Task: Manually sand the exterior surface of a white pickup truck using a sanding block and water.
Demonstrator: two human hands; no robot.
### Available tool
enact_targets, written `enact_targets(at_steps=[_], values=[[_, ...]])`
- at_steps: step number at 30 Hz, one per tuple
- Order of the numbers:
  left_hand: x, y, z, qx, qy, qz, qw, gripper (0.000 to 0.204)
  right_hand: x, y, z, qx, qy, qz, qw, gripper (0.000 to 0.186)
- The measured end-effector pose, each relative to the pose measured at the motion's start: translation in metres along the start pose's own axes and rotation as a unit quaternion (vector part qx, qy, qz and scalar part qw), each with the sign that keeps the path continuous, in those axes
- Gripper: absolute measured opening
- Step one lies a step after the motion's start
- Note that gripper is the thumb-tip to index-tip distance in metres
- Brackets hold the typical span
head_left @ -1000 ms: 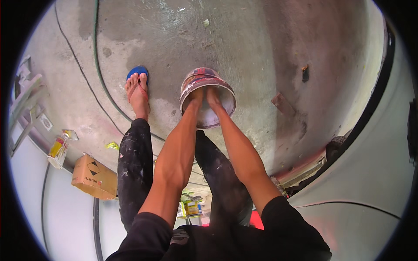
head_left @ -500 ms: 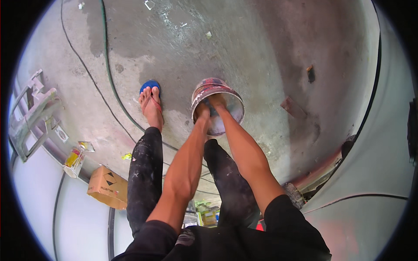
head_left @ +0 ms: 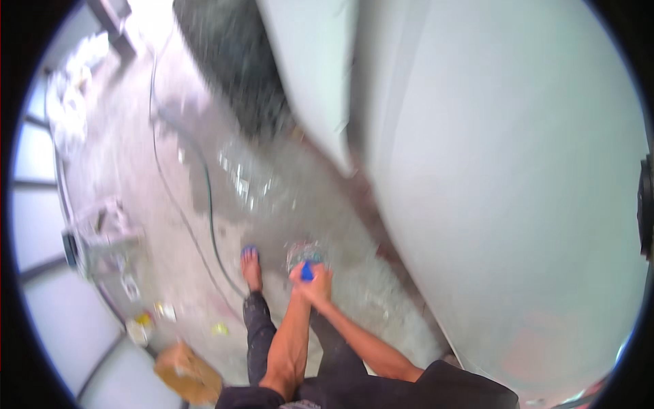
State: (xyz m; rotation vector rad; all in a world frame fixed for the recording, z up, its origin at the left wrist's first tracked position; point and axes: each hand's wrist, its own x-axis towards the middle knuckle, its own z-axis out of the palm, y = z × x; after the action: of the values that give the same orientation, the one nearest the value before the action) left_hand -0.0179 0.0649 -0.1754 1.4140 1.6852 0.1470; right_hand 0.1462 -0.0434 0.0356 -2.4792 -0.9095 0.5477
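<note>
My left hand (head_left: pixel 298 274) and my right hand (head_left: pixel 319 288) are pressed together in front of my body, fingers closed. Between them shows a small bright blue piece (head_left: pixel 307 271); motion blur hides what kind of thing it is. Just beyond the hands, partly covered by them, is the round paint-stained bucket (head_left: pixel 301 251) on the floor. Both hands are now above it, outside its rim.
A large pale grey vehicle panel (head_left: pixel 490 170) fills the right side, with a dark tyre (head_left: pixel 238 61) ahead. A green hose (head_left: pixel 210 204) and a thin cable cross the wet concrete floor at left. A cardboard box (head_left: pixel 187 375) and a metal frame (head_left: pixel 102 228) stand at left.
Both hands have come up out of the bucket with the blue piece between them. My view has swung up and forward, bringing the vehicle panel and tyre into sight.
</note>
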Motion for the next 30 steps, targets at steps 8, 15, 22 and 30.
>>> enact_targets(at_steps=[8,15,22,30], values=[[-0.067,0.345,-0.174,-0.478,-0.071,0.072,0.873,0.055,0.057,-0.26,-0.202,0.105,-0.057,-0.381,0.917,0.054],[-0.073,0.813,-0.388,-0.415,-0.005,0.547,0.727,0.05,0.176,-0.511,-0.487,0.119,0.423,-0.531,0.725,0.039],[-0.267,0.991,-0.371,-0.225,0.198,0.825,0.479,0.063,0.239,-0.613,-0.786,-0.262,0.563,-0.244,0.745,0.03],[-0.267,1.116,-0.457,-0.102,0.242,0.855,0.447,0.07,0.219,-0.518,-0.807,-0.217,0.703,-0.27,0.622,0.035]])
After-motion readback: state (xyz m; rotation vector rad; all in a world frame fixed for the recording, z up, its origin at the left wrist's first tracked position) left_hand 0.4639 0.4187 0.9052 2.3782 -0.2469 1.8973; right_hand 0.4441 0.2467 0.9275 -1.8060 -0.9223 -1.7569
